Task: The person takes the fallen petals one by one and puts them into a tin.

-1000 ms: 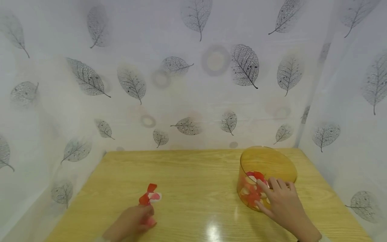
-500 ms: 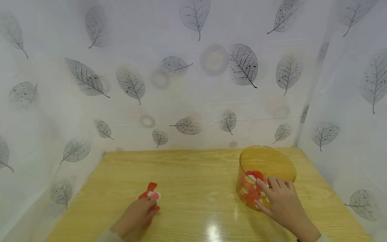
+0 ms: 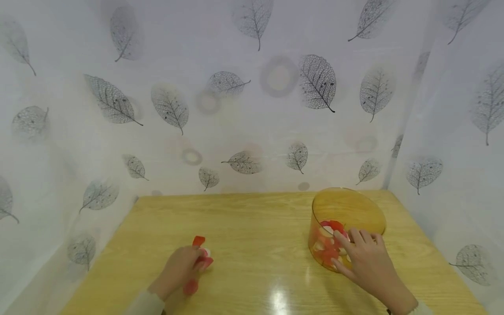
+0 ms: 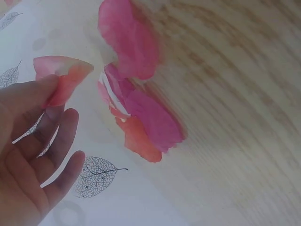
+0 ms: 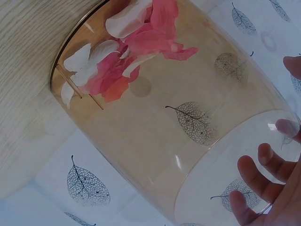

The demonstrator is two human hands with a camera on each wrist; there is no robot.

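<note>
Between thumb and forefinger, my left hand (image 3: pixel 179 267) pinches a pink and orange petal (image 4: pixel 70 77); its other fingers are loosely bent. Beside it on the table lie a pink petal (image 4: pixel 129 40) and a magenta, white and orange petal cluster (image 4: pixel 146 117). In the head view a red petal (image 3: pixel 198 240) shows just beyond the hand and another red petal (image 3: pixel 190 287) on its near side. My right hand (image 3: pixel 368 262) holds the slanted rim of a clear amber container (image 3: pixel 348 205), fingers over the edge and thumb outside. Red, pink and white petals (image 5: pixel 127 56) fill its bottom.
A light wood table (image 3: pixel 252 232) runs back to a white sheet (image 3: pixel 236 118) printed with grey leaves, which also hangs at both sides. The container stands at the table's right. Thin brown sticks (image 5: pixel 70 82) lie among the petals inside it.
My left hand has moved slightly forward over the petals and now pinches one; a red petal near the wrist has come into clear view. My right hand stays at the container's rim.
</note>
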